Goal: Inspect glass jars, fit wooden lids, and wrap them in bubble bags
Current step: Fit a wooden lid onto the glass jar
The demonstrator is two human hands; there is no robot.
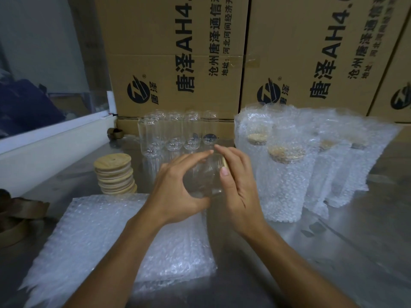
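Above the tabletop point(333, 252), centre: glass jar point(203, 178) on its side, held between both hands.
Left hand point(178, 187): fingers curled round the jar.
Right hand point(238, 185): seemingly presses a wooden lid point(224, 162) onto the mouth.
Near left: flat bubble bags point(93, 236).

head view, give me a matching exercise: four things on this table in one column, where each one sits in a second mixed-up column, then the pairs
Things:
1. stack of wooden lids
2. empty glass jars
3. flat bubble bags
4. wrapped jars

Places:
A. standing on the right side of the table
B. lying at the near left, under the forearms
C. in a row at the back, against the cardboard boxes
D. left of the hands, behind the flat bags

Pairs: 1-D, 2-C, 3-B, 4-A
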